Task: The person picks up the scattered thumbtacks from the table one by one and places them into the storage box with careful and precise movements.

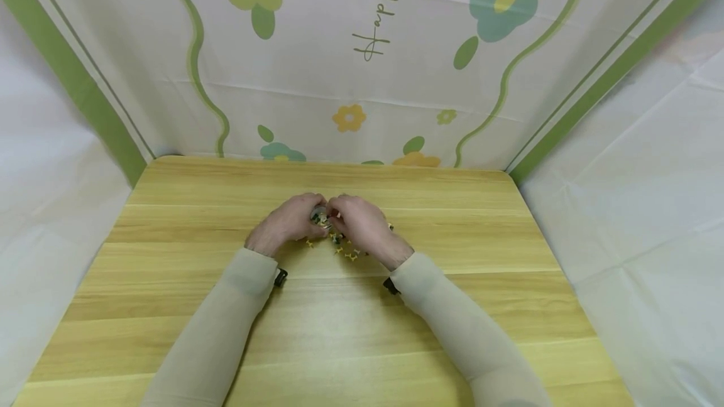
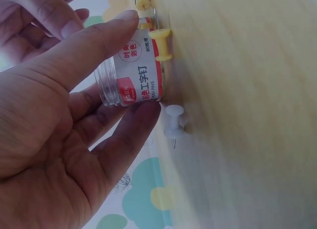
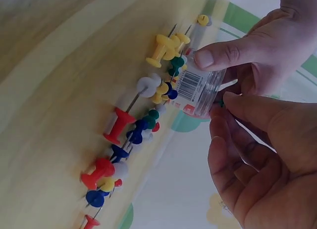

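My left hand (image 1: 291,217) grips a small clear jar (image 2: 136,73) with a white and red push pin label, thumb on one side and fingers on the other. The jar stands upright at the tabletop, its open mouth facing up. Just over that mouth, my right hand (image 1: 362,222) pinches a small green push pin (image 3: 221,104) between thumb and fingertip, mostly hidden by them. Beside the jar lie a yellow push pin (image 2: 161,43) and a white push pin (image 2: 174,121).
Loose push pins in several colours spread over the wooden table (image 1: 339,331) near the jar, among them a red push pin (image 3: 119,125) and a blue push pin (image 3: 95,198). Some points stick upward. A flowered curtain (image 1: 317,80) hangs behind the table's far edge.
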`<action>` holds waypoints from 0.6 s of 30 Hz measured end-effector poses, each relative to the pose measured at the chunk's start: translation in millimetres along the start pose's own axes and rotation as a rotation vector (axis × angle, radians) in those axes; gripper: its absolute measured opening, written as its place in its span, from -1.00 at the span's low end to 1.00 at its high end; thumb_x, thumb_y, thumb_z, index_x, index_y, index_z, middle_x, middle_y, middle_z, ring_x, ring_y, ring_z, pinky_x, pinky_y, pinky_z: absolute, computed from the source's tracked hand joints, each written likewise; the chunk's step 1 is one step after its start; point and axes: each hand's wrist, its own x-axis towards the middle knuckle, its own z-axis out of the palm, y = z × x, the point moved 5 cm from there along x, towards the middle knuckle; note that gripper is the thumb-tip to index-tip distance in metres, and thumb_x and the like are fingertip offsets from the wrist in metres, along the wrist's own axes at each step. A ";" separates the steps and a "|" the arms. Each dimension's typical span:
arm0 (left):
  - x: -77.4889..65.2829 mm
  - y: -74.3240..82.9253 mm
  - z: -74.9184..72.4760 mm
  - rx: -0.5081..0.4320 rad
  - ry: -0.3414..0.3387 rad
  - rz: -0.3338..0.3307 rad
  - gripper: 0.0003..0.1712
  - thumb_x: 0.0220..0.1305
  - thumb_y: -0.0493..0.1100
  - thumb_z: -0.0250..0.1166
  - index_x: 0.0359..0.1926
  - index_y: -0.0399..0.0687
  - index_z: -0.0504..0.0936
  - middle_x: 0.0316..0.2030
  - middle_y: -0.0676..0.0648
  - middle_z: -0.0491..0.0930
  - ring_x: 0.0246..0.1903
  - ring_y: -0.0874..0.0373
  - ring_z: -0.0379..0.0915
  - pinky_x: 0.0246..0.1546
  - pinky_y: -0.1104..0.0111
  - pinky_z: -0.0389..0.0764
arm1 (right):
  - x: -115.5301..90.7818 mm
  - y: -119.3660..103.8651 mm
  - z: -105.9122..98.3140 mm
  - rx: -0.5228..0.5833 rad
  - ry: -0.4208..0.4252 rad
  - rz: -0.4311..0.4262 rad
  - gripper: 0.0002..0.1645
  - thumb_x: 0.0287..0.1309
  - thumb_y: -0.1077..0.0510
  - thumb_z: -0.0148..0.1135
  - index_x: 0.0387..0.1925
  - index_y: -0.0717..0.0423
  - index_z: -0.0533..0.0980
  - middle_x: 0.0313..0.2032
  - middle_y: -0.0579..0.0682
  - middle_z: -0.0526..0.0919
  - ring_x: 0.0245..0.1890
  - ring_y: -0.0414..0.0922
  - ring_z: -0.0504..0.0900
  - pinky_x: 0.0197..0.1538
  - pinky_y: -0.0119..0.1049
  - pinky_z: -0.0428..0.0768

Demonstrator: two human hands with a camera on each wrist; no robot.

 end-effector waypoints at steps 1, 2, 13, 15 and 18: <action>-0.1 0.0 -0.2 0.000 0.000 0.000 -0.41 0.19 -0.07 0.55 0.21 -0.08 0.58 0.15 -0.14 0.60 0.16 -0.09 0.50 0.20 0.00 0.51 | 0.4 0.9 -0.1 0.006 -0.008 0.005 -0.84 0.38 0.15 0.32 -0.05 -0.01 0.70 -0.21 -0.17 0.68 -0.27 -0.28 0.60 -0.27 -0.38 0.63; -0.2 0.1 -0.2 0.000 -0.001 0.000 -0.41 0.19 -0.07 0.55 0.21 -0.09 0.58 0.15 -0.14 0.61 0.13 -0.08 0.51 0.18 0.01 0.53 | 0.6 1.9 -0.4 0.010 -0.015 0.012 -0.82 0.38 0.14 0.32 -0.04 -0.01 0.70 -0.19 -0.17 0.69 -0.25 -0.27 0.61 -0.26 -0.37 0.64; 2.4 0.2 0.5 -0.002 0.000 0.000 -0.43 0.18 -0.08 0.55 0.17 -0.13 0.60 0.03 -0.13 0.65 -0.01 -0.03 0.54 0.07 0.09 0.58 | -7.8 10.1 -17.0 -0.066 -0.052 0.010 -0.79 0.35 0.12 0.36 -0.02 -0.02 0.70 -0.14 -0.16 0.72 -0.23 -0.26 0.65 -0.25 -0.35 0.64; 2.3 0.3 0.3 0.003 0.004 0.002 -0.42 0.16 -0.08 0.56 0.17 -0.12 0.60 0.02 -0.12 0.65 0.01 -0.04 0.55 0.09 0.08 0.57 | -11.6 12.8 -19.6 -0.086 -0.060 0.004 -0.79 0.35 0.13 0.36 -0.01 -0.02 0.69 -0.15 -0.16 0.72 -0.22 -0.26 0.65 -0.23 -0.36 0.64; 1.3 0.8 0.1 0.008 0.009 0.007 -0.42 0.15 -0.08 0.57 0.16 -0.12 0.60 0.02 -0.13 0.65 0.01 -0.06 0.55 0.10 0.07 0.57 | -18.2 17.6 -23.0 -0.103 -0.071 0.002 -0.79 0.35 0.14 0.35 -0.01 -0.01 0.69 -0.15 -0.15 0.72 -0.21 -0.25 0.64 -0.22 -0.36 0.64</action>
